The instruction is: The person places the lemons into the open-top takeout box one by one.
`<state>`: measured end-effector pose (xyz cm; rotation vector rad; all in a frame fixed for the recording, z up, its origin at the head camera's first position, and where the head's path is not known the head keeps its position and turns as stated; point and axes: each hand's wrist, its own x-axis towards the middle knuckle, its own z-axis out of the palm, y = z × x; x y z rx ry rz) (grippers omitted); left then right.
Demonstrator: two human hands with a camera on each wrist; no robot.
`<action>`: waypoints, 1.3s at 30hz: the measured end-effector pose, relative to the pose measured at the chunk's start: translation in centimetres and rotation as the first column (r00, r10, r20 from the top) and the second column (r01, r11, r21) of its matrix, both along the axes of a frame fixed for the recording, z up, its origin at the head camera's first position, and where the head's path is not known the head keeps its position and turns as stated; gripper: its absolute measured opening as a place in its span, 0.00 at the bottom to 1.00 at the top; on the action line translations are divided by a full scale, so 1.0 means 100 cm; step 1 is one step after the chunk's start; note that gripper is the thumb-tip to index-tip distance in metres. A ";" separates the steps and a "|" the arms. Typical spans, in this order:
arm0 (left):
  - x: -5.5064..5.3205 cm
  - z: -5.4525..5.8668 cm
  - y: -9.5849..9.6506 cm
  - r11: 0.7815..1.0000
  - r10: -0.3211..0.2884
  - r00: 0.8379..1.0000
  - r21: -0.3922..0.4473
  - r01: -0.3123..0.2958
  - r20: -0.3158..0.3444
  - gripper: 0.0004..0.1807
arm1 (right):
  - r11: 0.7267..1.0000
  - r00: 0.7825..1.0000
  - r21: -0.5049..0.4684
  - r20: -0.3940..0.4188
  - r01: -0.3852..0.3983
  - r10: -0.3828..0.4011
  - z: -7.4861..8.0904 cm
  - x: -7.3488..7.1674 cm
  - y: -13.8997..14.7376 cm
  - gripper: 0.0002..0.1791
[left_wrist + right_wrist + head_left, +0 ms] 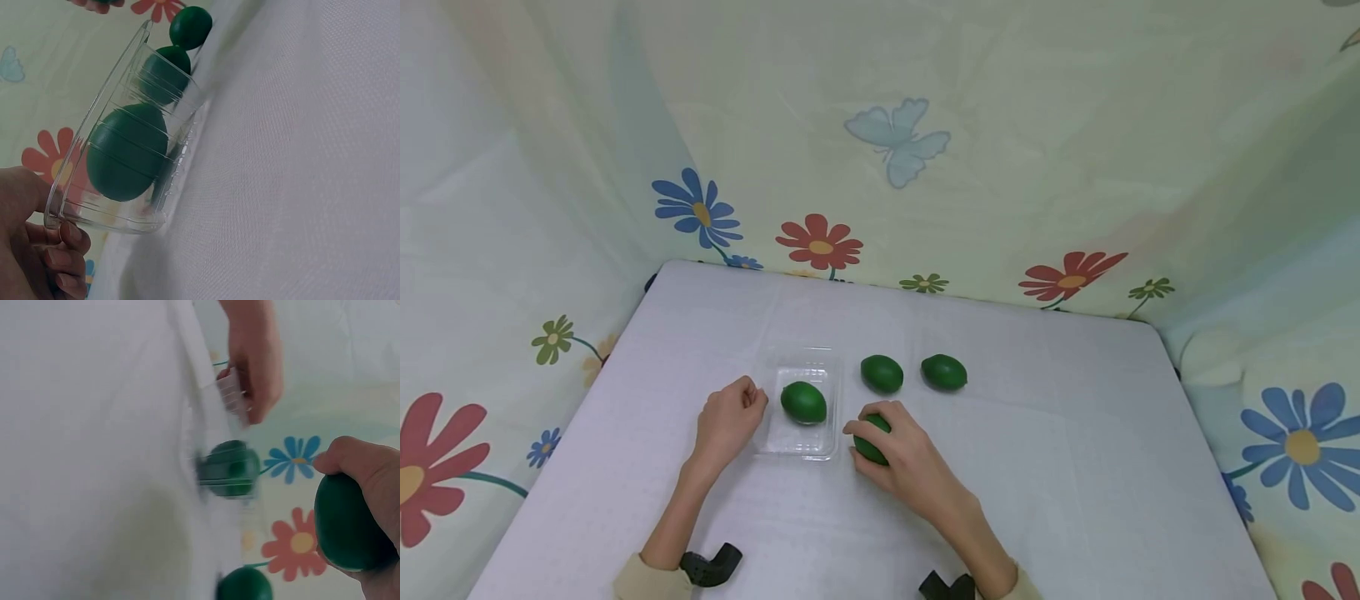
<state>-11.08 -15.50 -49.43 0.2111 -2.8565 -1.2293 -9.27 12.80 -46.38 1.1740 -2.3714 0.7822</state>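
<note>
Left fingers (60,257) in a pinch, right fingers (351,454) curved.

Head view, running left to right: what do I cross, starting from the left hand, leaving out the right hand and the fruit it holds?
Left hand → clear plastic tray with one green fruit inside → middle green fruit → rightmost green fruit.
</note>
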 end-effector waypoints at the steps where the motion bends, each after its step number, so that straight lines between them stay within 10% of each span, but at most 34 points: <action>1: 0.000 0.000 0.000 1.000 0.000 1.000 -0.001 0.000 -0.001 0.12 | 1.000 1.000 0.000 0.002 -0.004 0.004 0.006 -0.002 -0.001 0.17; 10: 0.001 0.000 -0.002 1.000 0.008 1.000 0.005 -0.008 0.007 0.12 | 1.000 0.989 -0.029 0.145 0.003 0.001 0.038 -0.045 -0.026 0.16; 20: 0.000 -0.003 0.000 1.000 0.003 1.000 0.002 -0.003 0.028 0.12 | 0.988 0.942 0.154 0.334 -0.029 -0.024 0.004 -0.092 -0.076 0.16; 39: 0.000 -0.003 0.001 1.000 0.001 1.000 -0.003 -0.001 -0.003 0.12 | 0.962 0.979 0.272 0.195 0.005 -0.060 -0.016 -0.095 -0.087 0.15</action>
